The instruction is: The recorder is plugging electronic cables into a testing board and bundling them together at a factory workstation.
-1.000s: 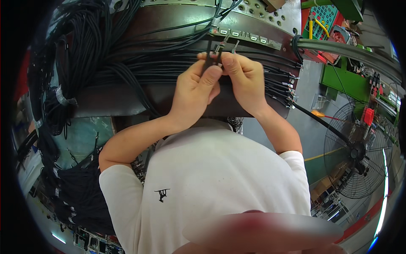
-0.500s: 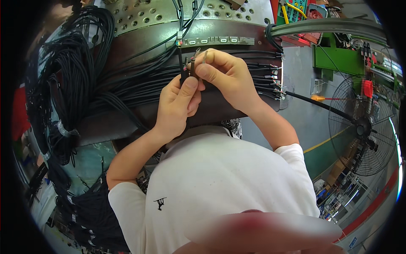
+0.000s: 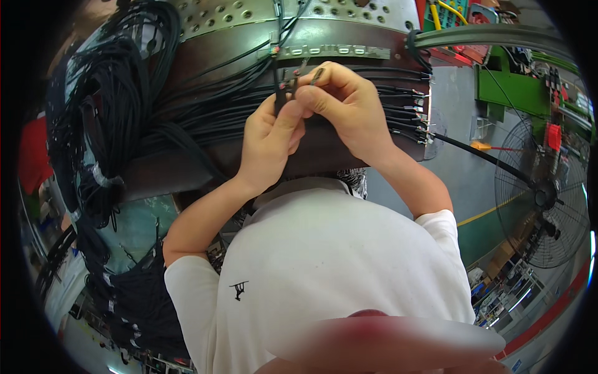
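Dark-brown flat bench [image 3: 165, 177] below; left hand [image 3: 268, 140] pinches slim black cable [image 3: 280, 100], right hand [image 3: 358, 115] small metallic tip [image 3: 318, 75]; hard pulling could bend it.

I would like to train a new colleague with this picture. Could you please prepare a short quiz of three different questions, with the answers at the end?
1. Multiple choice: What does the left hand hold?
a) a yellow tool
b) a cardboard box
c) a black cable
2. True or false: The fan is on the person's right.
3. Short answer: What shows at the fingertips of the right hand?

Key:
1. c
2. True
3. A small metal part; it is too small to tell its exact type.
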The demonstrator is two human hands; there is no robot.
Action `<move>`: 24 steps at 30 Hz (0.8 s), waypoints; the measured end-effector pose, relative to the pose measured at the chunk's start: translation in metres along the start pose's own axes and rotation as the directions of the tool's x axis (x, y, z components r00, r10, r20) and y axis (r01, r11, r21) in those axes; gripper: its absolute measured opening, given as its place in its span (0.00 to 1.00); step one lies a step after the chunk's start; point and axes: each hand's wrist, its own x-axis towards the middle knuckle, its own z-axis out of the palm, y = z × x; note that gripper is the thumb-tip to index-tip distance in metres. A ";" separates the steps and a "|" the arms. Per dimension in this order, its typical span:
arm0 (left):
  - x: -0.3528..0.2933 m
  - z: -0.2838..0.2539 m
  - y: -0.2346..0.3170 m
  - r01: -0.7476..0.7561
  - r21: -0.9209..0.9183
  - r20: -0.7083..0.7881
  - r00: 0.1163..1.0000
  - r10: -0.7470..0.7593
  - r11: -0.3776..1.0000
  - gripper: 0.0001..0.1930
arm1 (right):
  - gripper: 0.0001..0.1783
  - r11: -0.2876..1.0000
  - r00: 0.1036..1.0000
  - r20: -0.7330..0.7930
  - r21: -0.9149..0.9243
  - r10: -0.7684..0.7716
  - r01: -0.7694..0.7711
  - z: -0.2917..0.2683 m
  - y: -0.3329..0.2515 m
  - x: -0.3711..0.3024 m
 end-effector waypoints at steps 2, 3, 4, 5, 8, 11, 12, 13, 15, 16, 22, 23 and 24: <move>0.000 -0.003 -0.001 0.020 -0.012 0.043 0.999 -0.019 1.000 0.14 | 0.10 0.999 0.999 -0.044 -0.039 0.012 -0.013 0.000 0.001 0.000; 0.000 -0.003 -0.001 0.012 -0.017 0.071 0.997 -0.011 1.000 0.14 | 0.10 1.000 0.999 -0.039 -0.018 0.004 -0.004 0.001 0.001 -0.001; -0.001 -0.002 -0.001 0.025 -0.020 0.062 0.998 -0.023 1.000 0.14 | 0.09 0.999 1.000 -0.019 -0.053 -0.007 0.006 0.000 -0.002 0.000; -0.001 -0.005 0.000 0.050 -0.010 0.075 0.996 -0.049 0.999 0.14 | 0.09 0.996 1.000 0.001 -0.090 -0.018 0.018 -0.002 -0.004 0.001; 0.000 -0.001 0.004 0.089 -0.032 0.068 0.994 -0.087 0.995 0.16 | 0.08 0.947 0.994 0.034 -0.303 -0.103 0.108 -0.009 -0.001 0.004; 0.001 0.002 0.009 0.094 -0.063 -0.033 0.995 -0.096 0.994 0.17 | 0.11 0.854 0.975 0.160 -0.475 -0.153 0.212 -0.023 -0.005 0.009; 0.001 -0.003 0.009 0.108 -0.082 0.019 0.994 -0.107 0.991 0.17 | 0.12 0.616 0.911 0.210 -0.681 -0.355 0.397 -0.032 -0.010 0.019; 0.001 -0.006 0.010 0.125 -0.099 0.071 0.990 -0.118 0.987 0.18 | 0.13 0.293 0.800 0.310 -0.813 -0.513 0.503 -0.040 -0.015 0.031; -0.001 -0.004 0.012 0.137 -0.121 0.073 0.989 -0.129 0.983 0.17 | 0.14 0.104 0.827 0.286 -0.920 -0.483 0.379 -0.061 -0.009 0.042; -0.001 -0.002 0.012 0.156 -0.154 0.067 0.987 -0.147 0.976 0.17 | 0.13 0.160 0.866 0.296 -0.909 -0.402 0.385 -0.068 -0.004 0.046; 0.002 0.000 0.013 0.200 -0.203 0.044 0.980 -0.195 0.958 0.16 | 0.11 0.145 0.826 0.395 -0.864 -0.402 0.483 -0.060 0.000 0.036; 0.003 -0.003 0.012 0.217 -0.238 0.087 0.976 -0.202 0.947 0.16 | 0.13 0.123 0.785 0.373 -0.864 -0.495 0.489 -0.055 -0.001 0.033; 0.002 -0.005 0.011 0.232 -0.260 0.098 0.972 -0.214 0.937 0.16 | 0.14 0.061 0.699 0.417 -0.834 -0.582 0.548 -0.048 -0.004 0.028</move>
